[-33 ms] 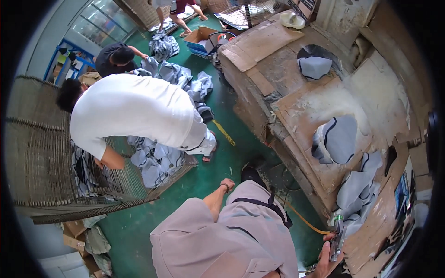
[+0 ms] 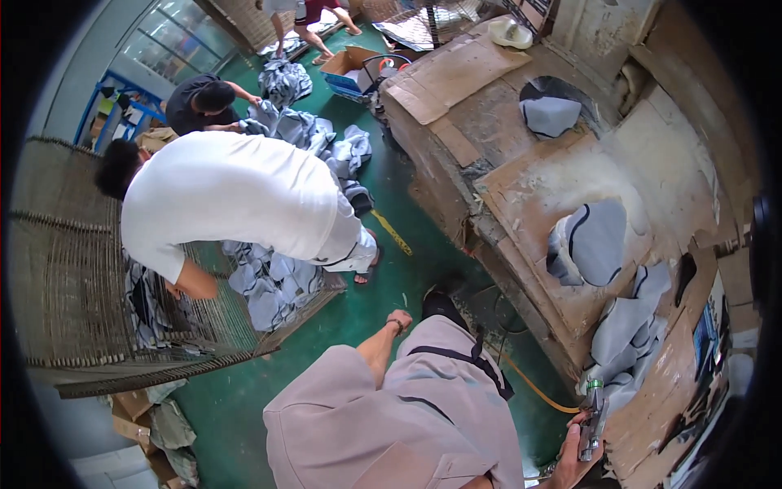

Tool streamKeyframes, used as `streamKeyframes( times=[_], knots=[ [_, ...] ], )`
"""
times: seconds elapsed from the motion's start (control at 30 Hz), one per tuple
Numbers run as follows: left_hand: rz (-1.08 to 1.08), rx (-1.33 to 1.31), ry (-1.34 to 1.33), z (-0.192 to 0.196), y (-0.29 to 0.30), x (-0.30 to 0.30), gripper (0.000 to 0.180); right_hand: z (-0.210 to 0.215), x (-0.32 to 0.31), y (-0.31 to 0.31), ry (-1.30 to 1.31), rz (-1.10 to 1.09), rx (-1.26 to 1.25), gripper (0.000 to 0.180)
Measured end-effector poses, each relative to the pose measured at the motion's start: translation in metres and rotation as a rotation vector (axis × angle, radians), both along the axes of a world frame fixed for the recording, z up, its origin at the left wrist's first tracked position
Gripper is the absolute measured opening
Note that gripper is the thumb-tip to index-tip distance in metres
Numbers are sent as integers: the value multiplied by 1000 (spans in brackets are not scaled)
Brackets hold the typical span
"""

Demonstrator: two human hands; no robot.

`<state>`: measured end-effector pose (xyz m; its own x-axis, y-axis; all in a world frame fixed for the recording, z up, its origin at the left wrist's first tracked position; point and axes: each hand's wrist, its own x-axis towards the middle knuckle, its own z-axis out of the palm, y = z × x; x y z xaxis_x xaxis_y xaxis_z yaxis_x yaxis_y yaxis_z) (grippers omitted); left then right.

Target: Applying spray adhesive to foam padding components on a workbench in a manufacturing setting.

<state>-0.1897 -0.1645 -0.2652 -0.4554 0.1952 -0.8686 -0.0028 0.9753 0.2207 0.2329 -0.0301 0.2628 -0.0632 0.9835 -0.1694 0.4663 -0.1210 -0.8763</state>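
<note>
My right hand [image 2: 570, 458], low at the right, is wrapped round a metal spray gun [image 2: 592, 417] with a green ring at its top. An orange hose [image 2: 533, 385] runs from near the gun towards the bench. Above and beside the gun lies a heap of grey cut fabric pieces [image 2: 623, 338] with dark edges. My left hand [image 2: 398, 319] hangs beside my knee, with a band at its wrist. Its fingers look curled in, and whatever is inside them, if anything, is hidden. On the bench [image 2: 509, 224] sits a grey rounded piece [image 2: 599, 243] with a black line across it.
Another grey piece [image 2: 551, 116] lies farther back on the bench, near a pale bowl [image 2: 511, 34]. A co-worker in a white shirt [image 2: 232, 191] bends over a mesh rack [image 2: 77, 285] holding grey pieces. Beyond, a person in dark clothes [image 2: 191, 106] handles piled fabric [image 2: 297, 129].
</note>
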Motion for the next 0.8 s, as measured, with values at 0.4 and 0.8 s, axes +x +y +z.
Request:
streamKeyframes(
  times=[0.4, 0.8],
  knots=[
    [-65, 361, -214, 25, 122, -36, 37, 12, 21, -44, -24, -187, -24, 64],
    [-275, 114, -223, 0, 25, -59, 14, 29, 38, -39, -116, -237, 190, 66]
  ],
)
